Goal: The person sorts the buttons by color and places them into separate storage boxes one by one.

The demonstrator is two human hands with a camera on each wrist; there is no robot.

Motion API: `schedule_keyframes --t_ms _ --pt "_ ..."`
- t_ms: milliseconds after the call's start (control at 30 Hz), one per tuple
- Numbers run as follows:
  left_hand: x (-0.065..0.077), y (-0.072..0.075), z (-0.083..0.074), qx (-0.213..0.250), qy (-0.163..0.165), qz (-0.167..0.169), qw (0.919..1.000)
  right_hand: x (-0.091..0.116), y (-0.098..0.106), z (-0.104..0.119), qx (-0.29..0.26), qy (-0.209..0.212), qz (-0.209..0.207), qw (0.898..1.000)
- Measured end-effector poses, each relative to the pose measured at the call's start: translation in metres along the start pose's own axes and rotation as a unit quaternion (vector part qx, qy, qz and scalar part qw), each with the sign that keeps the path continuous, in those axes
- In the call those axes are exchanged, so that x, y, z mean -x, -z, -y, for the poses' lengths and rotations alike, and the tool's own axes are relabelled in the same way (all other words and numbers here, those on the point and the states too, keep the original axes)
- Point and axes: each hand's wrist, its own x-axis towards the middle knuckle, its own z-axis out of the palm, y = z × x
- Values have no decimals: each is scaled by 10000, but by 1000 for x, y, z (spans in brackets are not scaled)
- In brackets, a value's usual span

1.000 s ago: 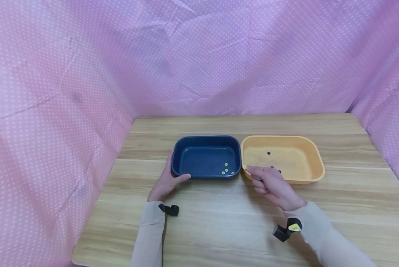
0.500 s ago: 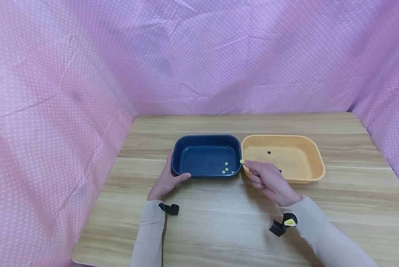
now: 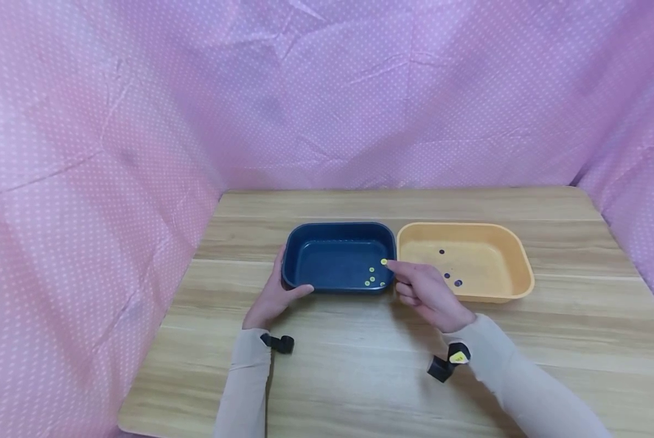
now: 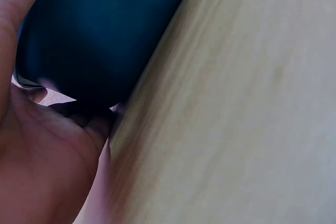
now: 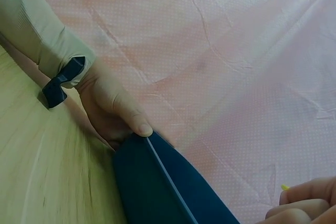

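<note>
My left hand grips the left end of a dark blue plastic tub, its thumb over the front rim. The left wrist view shows the palm close against the tub's wall. My right hand pinches a small round yellow button between thumb and index finger, above the blue tub's right end. Only the button's edge shows in the right wrist view. Several yellow buttons lie on the blue tub's floor at front right.
A yellow tub stands at the blue one's right, their ends nearly touching. Several dark buttons, one near its middle, lie in it. Both tubs stand on a wooden table, with pink dotted cloth hanging behind and at the sides.
My right hand has moved left with the yellow button, from the yellow tub's edge to over the blue tub. Dark buttons behind the hand now show. The left hand stays put.
</note>
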Motion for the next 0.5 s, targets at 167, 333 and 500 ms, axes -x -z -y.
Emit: schedule_keyframes --t_ms 167,333,500 --pt "3 0 -6 -19 142 76 9999 -3 -2 1 -157 -43 -44 9999" --pt "9 0 -20 -57 177 136 9997 -6 -4 2 -140 -64 -110 9998" --pt "8 -1 -18 21 108 138 9998 -8 -5 1 -165 -82 -182 9997"
